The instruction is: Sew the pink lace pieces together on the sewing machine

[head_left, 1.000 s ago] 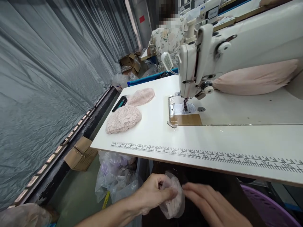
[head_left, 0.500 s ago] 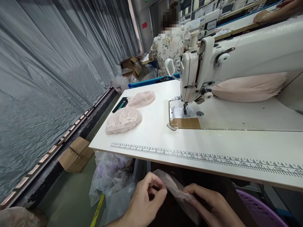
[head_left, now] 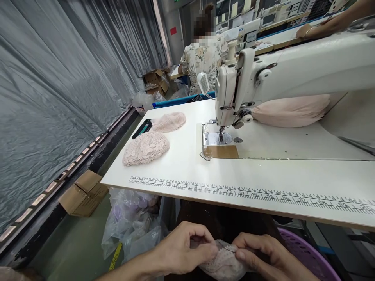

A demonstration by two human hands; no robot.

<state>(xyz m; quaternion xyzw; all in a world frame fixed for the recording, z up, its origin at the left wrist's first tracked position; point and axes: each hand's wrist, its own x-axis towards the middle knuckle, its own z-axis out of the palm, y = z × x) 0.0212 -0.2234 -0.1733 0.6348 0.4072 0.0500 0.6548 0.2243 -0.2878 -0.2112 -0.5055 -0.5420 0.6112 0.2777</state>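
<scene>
Lace piece (head_left: 222,260), pale pink, sits low in front of the desk (head_left: 263,175) edge, pinched between both hands and not yet up on the top. Going left to right: the left hand (head_left: 184,249) has its grip closed on the lace's left edge, and the right hand (head_left: 263,255) clamps the other side with thumb over fingers. Up on the desk, two lace cups (head_left: 146,148) lie by the far left corner, while the sewing machine (head_left: 234,93) has nothing under its needle, so stitching of this piece looks yet to begin.

We see a sewing machine (head_left: 249,78) on the white tabletop (head_left: 263,175), two lace caps (head_left: 145,148) lying left of it. Cardboard box (head_left: 83,192) and plastic bags (head_left: 131,222) sit on the floor.
</scene>
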